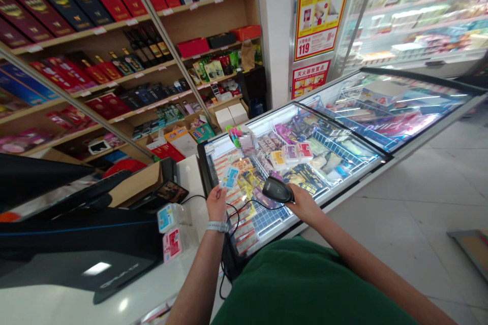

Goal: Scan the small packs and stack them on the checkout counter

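My left hand [216,203] pinches a small light-blue and white packet [230,176] and holds it up above the glass lid of a chest freezer [335,172]. A white watch sits on that wrist. My right hand [301,202] grips a black barcode scanner [278,190], its head turned towards the packet, a short gap between them. The scanner's black cable [232,216] loops down between my arms.
A black till screen [72,233] stands on the white counter [76,304] at the left, with small card packets [170,231] beside it. Shelves of boxed goods and bottles [114,35] fill the back wall. A second freezer [396,106] and a lit fridge lie at the right.
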The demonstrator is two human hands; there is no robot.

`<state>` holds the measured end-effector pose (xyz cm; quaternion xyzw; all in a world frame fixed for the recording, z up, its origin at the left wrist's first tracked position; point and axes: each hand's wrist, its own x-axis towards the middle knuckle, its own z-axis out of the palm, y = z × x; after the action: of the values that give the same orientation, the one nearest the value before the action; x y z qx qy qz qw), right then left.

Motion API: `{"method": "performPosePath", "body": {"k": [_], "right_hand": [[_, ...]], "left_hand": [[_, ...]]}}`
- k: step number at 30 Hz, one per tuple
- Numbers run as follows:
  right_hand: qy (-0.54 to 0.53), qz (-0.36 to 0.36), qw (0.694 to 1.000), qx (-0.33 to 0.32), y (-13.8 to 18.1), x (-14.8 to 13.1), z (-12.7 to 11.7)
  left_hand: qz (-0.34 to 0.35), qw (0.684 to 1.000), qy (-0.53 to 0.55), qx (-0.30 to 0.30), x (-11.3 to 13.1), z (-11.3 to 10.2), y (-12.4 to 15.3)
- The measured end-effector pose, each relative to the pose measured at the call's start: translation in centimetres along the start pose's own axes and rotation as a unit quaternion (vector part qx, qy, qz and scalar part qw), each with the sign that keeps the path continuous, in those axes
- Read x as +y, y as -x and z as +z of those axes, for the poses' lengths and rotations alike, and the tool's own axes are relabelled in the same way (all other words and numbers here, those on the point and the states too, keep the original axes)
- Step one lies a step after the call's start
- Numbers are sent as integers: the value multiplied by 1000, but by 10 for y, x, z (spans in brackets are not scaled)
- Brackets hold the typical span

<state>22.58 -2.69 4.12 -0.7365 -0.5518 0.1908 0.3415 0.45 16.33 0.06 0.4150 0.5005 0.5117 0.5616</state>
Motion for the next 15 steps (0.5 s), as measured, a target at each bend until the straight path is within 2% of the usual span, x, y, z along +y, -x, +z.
{"method": "performPosePath", "body": {"k": [6, 15], "right_hand": [[3, 3, 1000, 1, 1, 1, 0], [4, 9, 1000, 0, 2, 3, -1]], "left_hand": [[-31, 999, 19, -1, -8, 1, -3], [-77, 996, 13, -50, -22, 15, -3]]}}
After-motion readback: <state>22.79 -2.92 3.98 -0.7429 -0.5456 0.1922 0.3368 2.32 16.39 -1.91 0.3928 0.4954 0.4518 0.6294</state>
